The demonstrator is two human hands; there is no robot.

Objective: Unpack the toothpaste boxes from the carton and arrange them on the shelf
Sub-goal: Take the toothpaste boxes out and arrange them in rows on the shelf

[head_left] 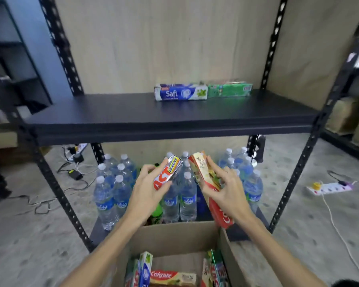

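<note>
Left hand (pixel 151 189): I grip a red-and-silver box (pixel 167 172).
Right hand (pixel 224 188): I grip a red-and-beige box (pixel 210 188).
Carton (pixel 180 237): below both.

A single wide-angle head-worn camera looks forward and downward from above the open carton (pixel 174 237), whose near end is cut off by the bottom frame edge, and squarely faces the dark shelf (pixel 164 117) and the pale wall panel behind it. The left hand (pixel 148 189) and right hand (pixel 226 187) enter from the lower edge at close range, with both forearms filling the foreground, while the shelf uprights bow outward toward the frame edges. No second view is provided, so no overlap applies.
</note>
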